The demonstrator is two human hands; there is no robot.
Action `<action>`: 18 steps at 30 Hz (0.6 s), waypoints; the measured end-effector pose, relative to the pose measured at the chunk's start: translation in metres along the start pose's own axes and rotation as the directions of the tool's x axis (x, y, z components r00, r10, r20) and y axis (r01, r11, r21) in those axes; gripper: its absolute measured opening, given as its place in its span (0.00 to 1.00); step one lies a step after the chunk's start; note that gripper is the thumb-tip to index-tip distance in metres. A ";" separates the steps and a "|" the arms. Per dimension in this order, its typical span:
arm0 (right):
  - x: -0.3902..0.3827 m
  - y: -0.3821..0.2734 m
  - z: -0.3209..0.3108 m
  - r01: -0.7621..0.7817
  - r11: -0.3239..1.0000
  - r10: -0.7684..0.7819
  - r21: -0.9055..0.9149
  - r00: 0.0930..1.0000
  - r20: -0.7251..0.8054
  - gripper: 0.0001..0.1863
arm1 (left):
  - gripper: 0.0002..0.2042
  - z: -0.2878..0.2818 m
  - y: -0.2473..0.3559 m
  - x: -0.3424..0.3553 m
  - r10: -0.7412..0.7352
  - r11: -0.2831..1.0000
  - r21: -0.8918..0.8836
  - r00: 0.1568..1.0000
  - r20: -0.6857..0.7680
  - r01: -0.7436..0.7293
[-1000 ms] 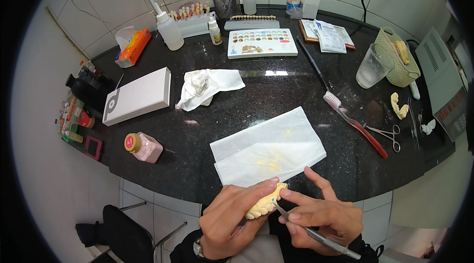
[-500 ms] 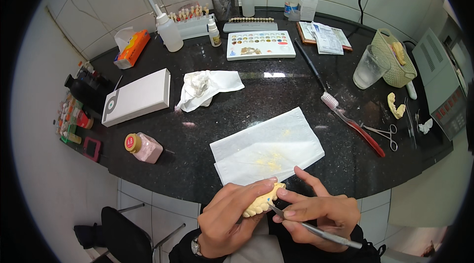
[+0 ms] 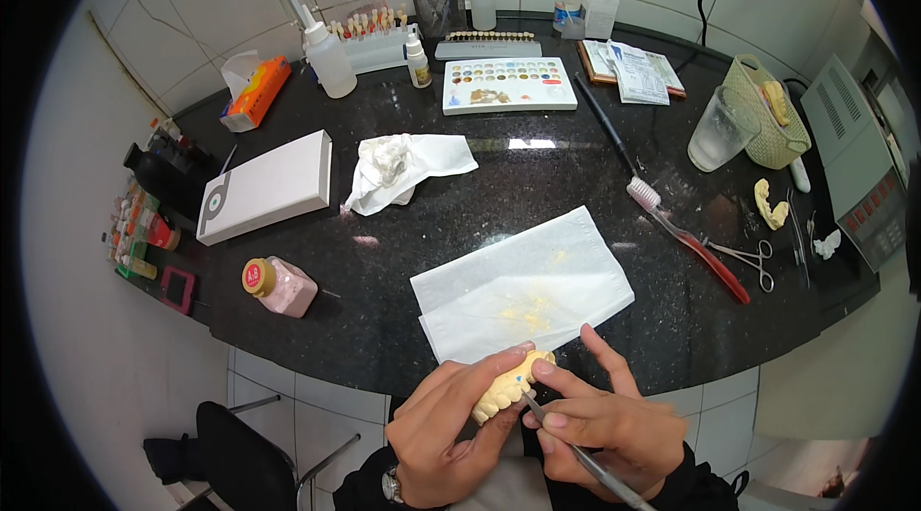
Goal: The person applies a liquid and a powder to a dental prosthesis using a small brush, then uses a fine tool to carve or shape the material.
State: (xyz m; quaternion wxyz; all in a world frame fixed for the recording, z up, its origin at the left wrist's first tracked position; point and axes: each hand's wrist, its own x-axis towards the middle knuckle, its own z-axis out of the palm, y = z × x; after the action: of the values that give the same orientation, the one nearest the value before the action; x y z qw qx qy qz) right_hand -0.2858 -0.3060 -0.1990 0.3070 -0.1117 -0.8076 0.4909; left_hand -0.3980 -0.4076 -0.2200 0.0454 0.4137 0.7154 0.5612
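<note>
A yellowish plaster dental model (image 3: 499, 398) with a row of teeth and a small blue mark is gripped in my left hand (image 3: 439, 425), fingers wrapped over its far side. My right hand (image 3: 614, 429) pinches a slim metal carving knife (image 3: 585, 459), whose tip meets the model close to the blue mark. The right index finger rests against the model's right end, while another finger sticks up. Just beyond the hands lies a folded white paper towel (image 3: 470, 285), sprinkled with yellow plaster crumbs (image 3: 526, 313).
On the black stone counter (image 3: 374, 338), a pink powder bottle (image 3: 288, 290), a white box (image 3: 267, 187) and crumpled tissue (image 3: 393, 166) lie left. A palette (image 3: 508, 86) sits behind. Rightward are a red-handled brush (image 3: 698, 261), clamp scissors (image 3: 753, 263), a glass (image 3: 720, 132) and a basket (image 3: 758, 118).
The knife's handle has swung toward me and is steeper, its tip still at the model. My right hand has shifted slightly left. The left hand keeps its grip.
</note>
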 end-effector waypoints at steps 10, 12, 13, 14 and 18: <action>-0.003 0.017 0.010 -0.039 0.919 0.159 0.393 0.947 -0.278 0.08 | 0.13 0.002 -0.005 0.002 -0.184 0.948 -0.256 0.981 0.054 0.192; -0.002 0.018 0.009 0.007 0.962 0.065 0.273 0.965 -0.254 0.07 | 0.14 0.002 -0.006 0.000 -0.224 0.918 -0.315 0.970 0.090 0.241; -0.002 0.019 0.008 0.024 0.978 0.025 0.209 0.973 -0.228 0.07 | 0.14 0.002 -0.007 -0.002 -0.222 0.913 -0.328 0.970 0.095 0.241; -0.002 0.019 0.007 0.045 0.989 -0.015 0.144 0.980 -0.201 0.08 | 0.14 0.002 -0.008 -0.002 -0.218 0.909 -0.342 0.971 0.100 0.239; 0.002 0.013 0.005 -0.001 0.994 0.017 0.107 0.988 -0.151 0.08 | 0.15 0.002 -0.005 -0.002 -0.286 0.869 -0.385 0.951 0.120 0.310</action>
State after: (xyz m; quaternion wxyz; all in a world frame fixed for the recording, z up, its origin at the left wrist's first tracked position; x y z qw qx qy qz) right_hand -0.2919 -0.3026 -0.2110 0.3709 -0.1360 -0.7541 0.5247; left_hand -0.3984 -0.4077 -0.2255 0.2360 0.2968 0.6392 0.6691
